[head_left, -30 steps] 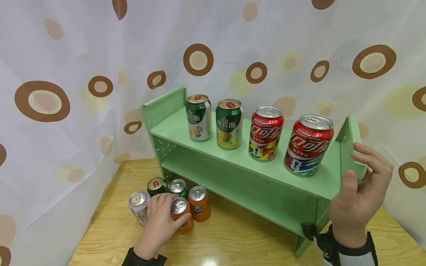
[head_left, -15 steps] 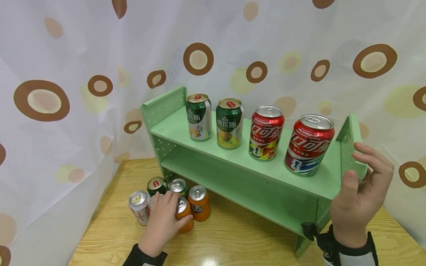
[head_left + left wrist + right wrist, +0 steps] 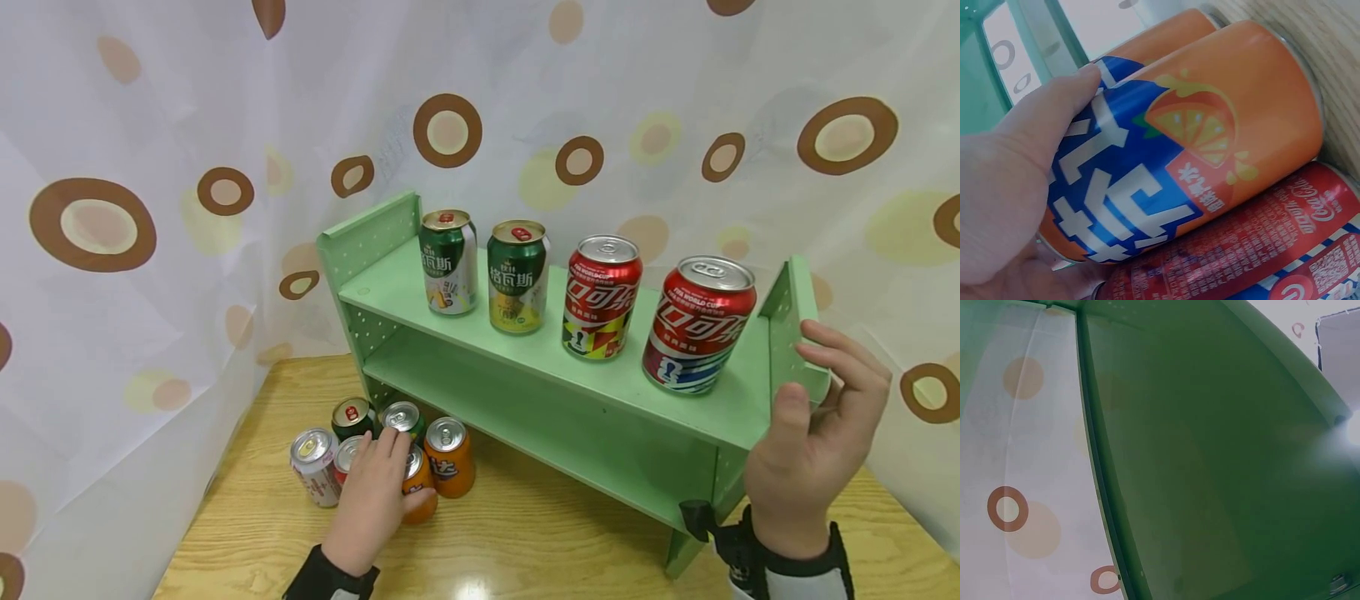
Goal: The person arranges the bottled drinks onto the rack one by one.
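Left hand (image 3: pixel 375 487) on the nearer orange can (image 3: pixel 1210 137), which stands upright on the wooden bench (image 3: pixel 525 542), left of centre and on the near side of a green shelf unit (image 3: pixel 555 433); the thumb lies along the label on the right and the fingers reach round the opposite side, so that the can is gripped. A second orange can (image 3: pixel 452 471) stands just beside it, to the right and slightly farther back. To the left is a partly covered red can (image 3: pixel 347 454), with a pale can (image 3: pixel 318 475) left of that. On the far side of the group are a dark can (image 3: pixel 351 412) with a gold lid and, to its right, a silver-lidded green can (image 3: pixel 402 419). Right hand (image 3: pixel 817 442) at the end panel (image 3: pixel 783 333) on the unit's right: fingers partly bent, thumb apart from them; whether it grips the panel cannot be told. Upper shelf, left to right: a green-and-white can (image 3: pixel 448 267), a green-and-yellow can (image 3: pixel 517 279), a yellow-patterned red can (image 3: pixel 602 304) and a blue-striped red can (image 3: pixel 699 329), all upright and apart. Far side: a pale sheet (image 3: pixel 300 125) with brown rings
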Tool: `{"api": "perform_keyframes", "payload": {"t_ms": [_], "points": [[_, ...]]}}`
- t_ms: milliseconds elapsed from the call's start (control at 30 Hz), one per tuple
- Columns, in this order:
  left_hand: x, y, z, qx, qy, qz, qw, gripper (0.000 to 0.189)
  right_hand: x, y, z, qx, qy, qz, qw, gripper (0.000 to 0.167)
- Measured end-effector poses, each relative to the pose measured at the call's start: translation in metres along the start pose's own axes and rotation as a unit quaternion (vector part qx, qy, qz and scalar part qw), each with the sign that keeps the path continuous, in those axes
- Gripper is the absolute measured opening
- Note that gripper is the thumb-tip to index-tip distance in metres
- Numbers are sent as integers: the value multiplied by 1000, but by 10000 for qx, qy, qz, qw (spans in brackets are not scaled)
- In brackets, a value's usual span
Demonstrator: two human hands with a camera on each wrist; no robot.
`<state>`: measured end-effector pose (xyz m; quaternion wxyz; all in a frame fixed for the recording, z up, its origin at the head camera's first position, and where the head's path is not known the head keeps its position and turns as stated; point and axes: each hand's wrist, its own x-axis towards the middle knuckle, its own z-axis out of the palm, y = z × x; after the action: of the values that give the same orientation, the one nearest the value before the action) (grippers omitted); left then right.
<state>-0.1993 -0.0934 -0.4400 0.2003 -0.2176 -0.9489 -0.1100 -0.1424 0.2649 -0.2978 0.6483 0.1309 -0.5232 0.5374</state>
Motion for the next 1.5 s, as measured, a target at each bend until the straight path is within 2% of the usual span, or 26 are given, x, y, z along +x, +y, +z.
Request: {"api": "perform_keyframes", "payload": {"t_ms": [400,567,800,1267,1500], "points": [[-3,2,1,-333,75,-152,9993,75,1,0,2,33,21,-8,10000,32],[-3,3,0,-253,61,-120,9996,75,1,0,2,16,75,-31,10000,34],[-4,6,0,-290,-249,-336,9987,75,1,-1,1,66,43,35,10000,32],[-5,5,1,-369,-237,-96,9990,76,0,-1,0,213,54,88,9997,32],[-6,3,0,-539,-318,-98,9980,71,0,0,0,207,31,79,9997,32]]}}
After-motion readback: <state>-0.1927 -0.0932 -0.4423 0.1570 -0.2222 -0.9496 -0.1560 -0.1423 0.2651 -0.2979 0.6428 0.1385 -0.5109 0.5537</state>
